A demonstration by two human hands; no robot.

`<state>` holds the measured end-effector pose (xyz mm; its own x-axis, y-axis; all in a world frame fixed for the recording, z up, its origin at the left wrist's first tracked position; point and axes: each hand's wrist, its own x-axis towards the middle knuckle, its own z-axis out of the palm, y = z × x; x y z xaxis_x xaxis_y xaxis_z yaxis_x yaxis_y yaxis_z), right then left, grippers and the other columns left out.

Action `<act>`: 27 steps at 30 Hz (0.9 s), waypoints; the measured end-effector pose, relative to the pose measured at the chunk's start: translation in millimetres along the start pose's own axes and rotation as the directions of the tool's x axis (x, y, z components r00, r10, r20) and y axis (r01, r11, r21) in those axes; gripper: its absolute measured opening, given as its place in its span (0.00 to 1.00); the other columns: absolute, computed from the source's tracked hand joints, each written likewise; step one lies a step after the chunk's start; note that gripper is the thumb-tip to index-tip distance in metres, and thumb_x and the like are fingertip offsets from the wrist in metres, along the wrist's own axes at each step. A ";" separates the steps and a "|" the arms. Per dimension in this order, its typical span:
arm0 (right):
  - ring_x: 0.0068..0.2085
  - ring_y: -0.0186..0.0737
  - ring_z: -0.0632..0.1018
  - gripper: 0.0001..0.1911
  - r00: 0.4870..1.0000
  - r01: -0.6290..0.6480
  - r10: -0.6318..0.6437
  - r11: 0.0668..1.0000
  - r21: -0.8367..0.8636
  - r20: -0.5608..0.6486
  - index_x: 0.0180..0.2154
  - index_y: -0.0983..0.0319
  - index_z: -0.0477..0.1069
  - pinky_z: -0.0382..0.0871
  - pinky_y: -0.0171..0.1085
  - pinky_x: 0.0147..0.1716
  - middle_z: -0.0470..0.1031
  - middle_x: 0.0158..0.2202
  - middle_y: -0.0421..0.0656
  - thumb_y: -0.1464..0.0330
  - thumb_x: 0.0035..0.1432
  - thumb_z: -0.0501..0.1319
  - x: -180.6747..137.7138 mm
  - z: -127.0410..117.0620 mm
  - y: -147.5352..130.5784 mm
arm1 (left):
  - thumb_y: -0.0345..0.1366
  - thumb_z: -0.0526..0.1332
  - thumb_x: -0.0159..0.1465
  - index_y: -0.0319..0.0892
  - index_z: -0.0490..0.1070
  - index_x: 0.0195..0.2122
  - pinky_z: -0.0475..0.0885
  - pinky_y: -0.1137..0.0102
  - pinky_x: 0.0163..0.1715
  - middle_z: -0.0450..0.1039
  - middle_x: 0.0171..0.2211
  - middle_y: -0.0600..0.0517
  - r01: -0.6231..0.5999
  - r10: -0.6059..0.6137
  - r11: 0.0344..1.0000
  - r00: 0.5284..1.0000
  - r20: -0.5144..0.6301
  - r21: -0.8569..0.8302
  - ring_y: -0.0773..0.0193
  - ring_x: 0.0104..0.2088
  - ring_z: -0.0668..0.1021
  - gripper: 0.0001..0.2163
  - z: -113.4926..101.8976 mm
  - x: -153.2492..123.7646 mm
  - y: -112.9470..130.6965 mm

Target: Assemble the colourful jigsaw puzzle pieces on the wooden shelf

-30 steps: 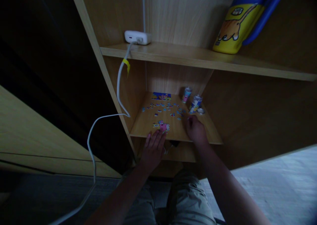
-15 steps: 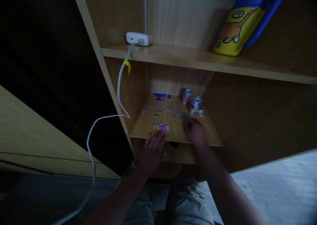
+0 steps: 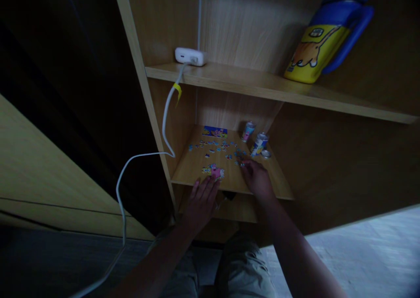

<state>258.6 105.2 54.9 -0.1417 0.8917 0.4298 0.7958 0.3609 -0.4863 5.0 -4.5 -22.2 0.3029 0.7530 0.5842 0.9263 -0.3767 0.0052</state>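
Observation:
Several small puzzle pieces (image 3: 216, 147) lie scattered on a low wooden shelf (image 3: 193, 166). A joined pink and blue cluster (image 3: 215, 172) sits near the shelf's front edge. My left hand (image 3: 201, 199) lies flat at that edge with its fingers stretched out, the fingertips just below the cluster. My right hand (image 3: 257, 177) rests on the shelf to the right, fingers curled and pinched at a loose piece (image 3: 242, 163); the dim light hides whether the piece is held.
A blue picture card (image 3: 215, 131) lies at the shelf's back. Two small cans (image 3: 256, 139) and a round lid (image 3: 265, 154) stand at the back right. On the shelf above sit a white charger (image 3: 190, 56) with a hanging cable (image 3: 164, 127) and a yellow and blue bottle (image 3: 323, 40).
My right hand has slid left from beside the cans toward the loose pieces in the middle. My left hand has stayed at the shelf's front edge. The view has shifted slightly.

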 end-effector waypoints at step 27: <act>0.42 0.45 0.85 0.05 0.947 0.216 -0.281 0.915 0.341 0.153 0.43 0.54 0.84 0.76 0.43 0.48 0.87 0.40 0.43 0.65 0.71 0.67 -4.3 4.9 -12.7 | 0.37 0.61 0.74 0.44 0.59 0.80 0.42 0.51 0.82 0.61 0.78 0.45 0.002 -0.002 1.000 0.999 -0.036 -0.004 0.51 0.79 0.62 0.33 9.6 -2.2 -0.2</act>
<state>246.2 98.1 55.5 -0.4480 0.7854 0.4270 0.4970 0.6159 -0.6113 6.3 -0.9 -31.3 0.2925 0.7339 0.6131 0.9261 -0.3771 0.0095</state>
